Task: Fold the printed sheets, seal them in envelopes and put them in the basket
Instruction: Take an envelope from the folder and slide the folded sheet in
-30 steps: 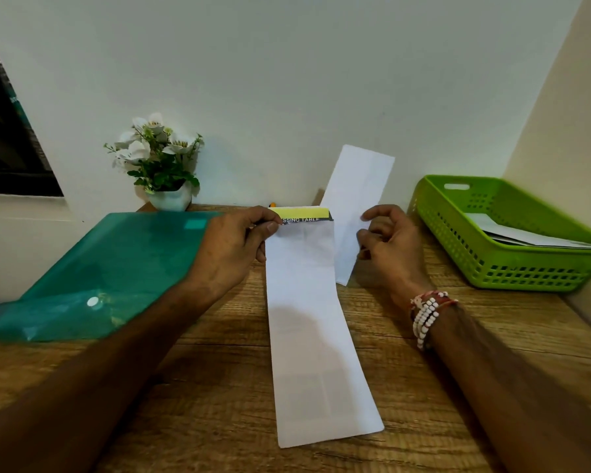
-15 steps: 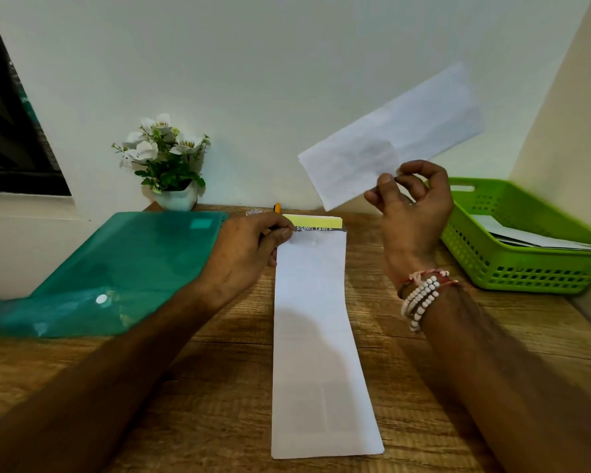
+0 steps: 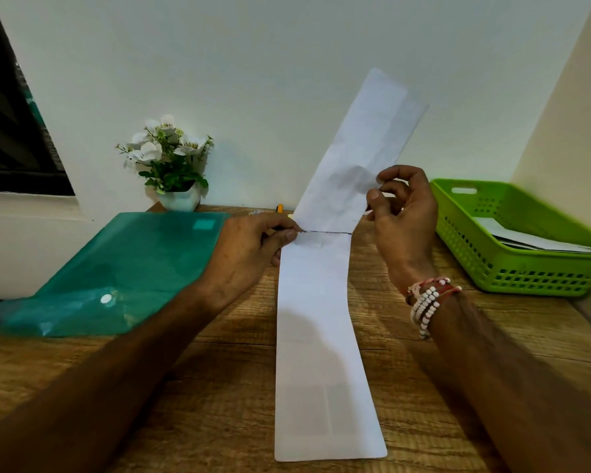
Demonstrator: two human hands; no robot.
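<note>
A long white folded sheet (image 3: 318, 336) lies lengthwise on the wooden table, its near end at the front edge. My left hand (image 3: 249, 247) pinches the left corner of its far end, where a thin dark printed line shows. My right hand (image 3: 403, 213) pinches a white envelope (image 3: 359, 148) by its right edge. The envelope stands tilted up against the wall, and its lower end meets the sheet's far end. The green basket (image 3: 526, 278) stands at the right with white paper (image 3: 526, 237) lying in it.
A translucent green plastic folder (image 3: 123, 268) lies at the left of the table. A small white pot of white flowers (image 3: 171, 165) stands at the back by the wall. A small yellow item (image 3: 279, 208) lies behind the sheet. A wall stands close on the right.
My right hand lifted the envelope off the table, swung it through the air and brought its lower end down to the sheet's far end. My left hand kept its pinch.
</note>
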